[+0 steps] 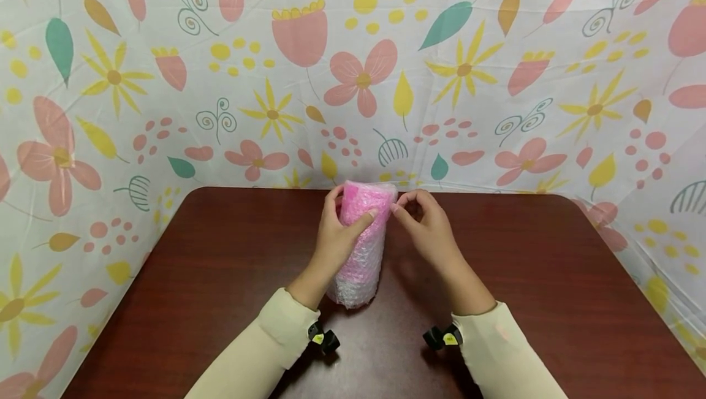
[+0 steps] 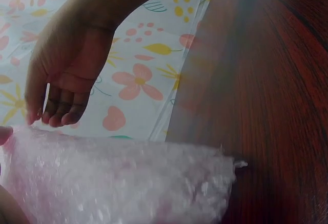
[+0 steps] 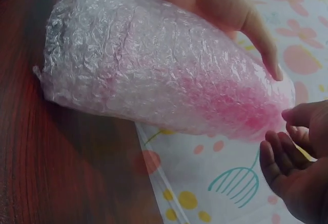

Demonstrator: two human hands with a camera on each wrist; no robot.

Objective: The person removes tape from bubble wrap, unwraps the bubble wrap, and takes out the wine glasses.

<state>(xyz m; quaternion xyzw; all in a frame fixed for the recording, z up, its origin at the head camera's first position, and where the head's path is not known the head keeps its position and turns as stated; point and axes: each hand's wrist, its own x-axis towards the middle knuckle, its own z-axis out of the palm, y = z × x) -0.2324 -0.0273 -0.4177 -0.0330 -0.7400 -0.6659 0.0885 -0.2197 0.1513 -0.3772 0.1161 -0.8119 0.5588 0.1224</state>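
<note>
A tall pink item rolled in clear bubble wrap, the bundle (image 1: pixel 361 258), stands on the table, leaning slightly. My left hand (image 1: pixel 333 236) grips its upper part, thumb across the front and fingers around the left side. At the top right edge, my right hand (image 1: pixel 432 230) pinches the bubble wrap (image 3: pixel 279 101) between thumb and forefinger. The other fingers of that hand curl loosely below, as the right wrist view shows. Pink shows most strongly near the top of the bundle, while its lower end looks whitish. The wrapping hides what is inside.
The dark red-brown wooden table (image 1: pixel 231 252) has rounded far corners. Behind it and along both sides hangs a white cloth (image 1: pixel 309 105) printed with flowers and leaves. Small black wrist cameras (image 1: pixel 325 339) sit at both cream sleeves (image 1: pixel 248 350).
</note>
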